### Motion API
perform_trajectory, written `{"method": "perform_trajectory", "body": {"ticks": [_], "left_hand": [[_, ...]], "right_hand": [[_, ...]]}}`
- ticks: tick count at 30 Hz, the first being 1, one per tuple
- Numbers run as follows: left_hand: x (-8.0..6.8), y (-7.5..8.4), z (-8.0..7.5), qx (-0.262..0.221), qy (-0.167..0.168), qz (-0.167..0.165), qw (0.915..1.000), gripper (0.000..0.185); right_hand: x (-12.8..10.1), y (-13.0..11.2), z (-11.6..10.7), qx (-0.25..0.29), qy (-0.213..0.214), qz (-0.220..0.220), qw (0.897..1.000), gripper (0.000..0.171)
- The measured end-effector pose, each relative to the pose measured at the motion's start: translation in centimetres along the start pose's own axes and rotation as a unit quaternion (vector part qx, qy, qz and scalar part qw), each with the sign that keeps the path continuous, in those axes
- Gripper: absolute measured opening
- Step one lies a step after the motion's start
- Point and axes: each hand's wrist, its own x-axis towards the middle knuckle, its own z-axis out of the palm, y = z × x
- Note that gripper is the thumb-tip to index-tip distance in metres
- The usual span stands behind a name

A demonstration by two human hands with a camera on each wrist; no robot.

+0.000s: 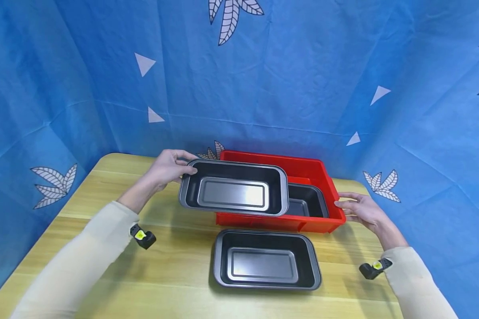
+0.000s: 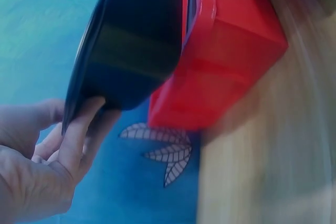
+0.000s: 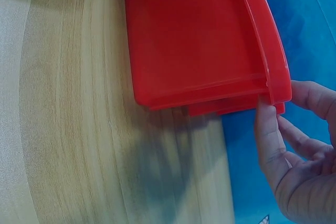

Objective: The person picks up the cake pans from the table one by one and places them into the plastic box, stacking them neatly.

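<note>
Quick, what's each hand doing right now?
Left hand: grips the lifted dark pan by its end.
Right hand: open, fingers touching the red bin.

The raised dark metal loaf pan (image 1: 233,187) hides most of a second pan (image 1: 307,201) inside the red plastic bin (image 1: 301,167). Lower right of the left wrist view, the wooden table (image 2: 268,171) blurs.

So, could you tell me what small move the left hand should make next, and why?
Probably carry the lifted pan clear of the red bin and lower it towards the pan on the table. The left hand holds it by one end above the bin edge, while the right hand steadies the bin.
</note>
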Motion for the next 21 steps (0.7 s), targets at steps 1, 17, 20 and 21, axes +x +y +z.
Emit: {"method": "perform_trajectory", "body": {"ticks": [1,17,20,21], "left_hand": [[0.2,0.1,0.3,-0.003,0.000,0.000,1.0000,0.040],[2.6,1.9,4.4,-0.022,0.005,0.001,0.9997,0.040],[3.1,2.2,5.2,-0.035,0.004,0.000,0.9994,0.040],[3.2,2.2,5.5,-0.040,0.003,0.000,0.9992,0.040]], "right_hand": [[0.0,0.0,0.0,0.001,0.000,0.000,1.000,0.078],[-0.1,0.1,-0.1,-0.004,0.005,-0.001,1.000,0.079],[-0.1,0.1,-0.1,-0.003,0.003,-0.001,1.000,0.079],[-0.1,0.2,-0.1,-0.002,0.003,-0.001,1.000,0.079]]}}
